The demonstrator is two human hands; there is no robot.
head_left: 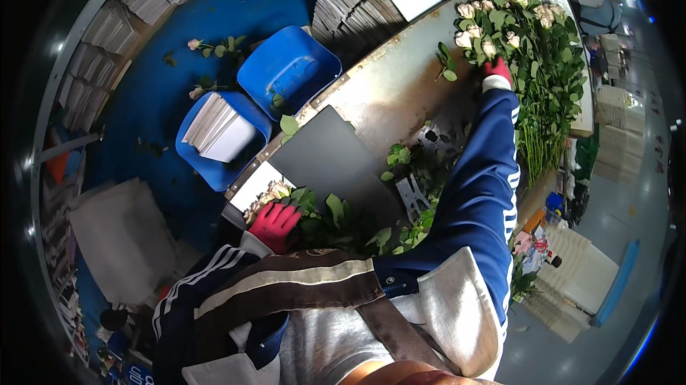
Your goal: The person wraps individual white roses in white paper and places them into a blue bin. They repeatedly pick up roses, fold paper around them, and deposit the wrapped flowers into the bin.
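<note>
My left hand [276, 225], in a red glove, lies with fingers apart on a bunch of pale roses [269, 198] at the table's near left corner. White paper [259, 183] shows beneath those blooms, and leafy stems [336, 217] trail right from them. Stretched far forward, my right hand [497, 70], gloved in red too, touches a big heap of cream-pink roses [539, 63]. Its fingertips are lost among blooms and leaves, so their grip is hidden. A dark flat board [329, 156] lies on the table between the hands.
The metal table [386, 85] carries loose leaves and a grey forked bracket [411, 198]. Beyond its left edge stand two blue plastic chairs [289, 70], one bearing a stack of paper sheets [218, 131]. Fallen roses [218, 47] lie on the blue floor. Paper stacks [357, 2] stand behind.
</note>
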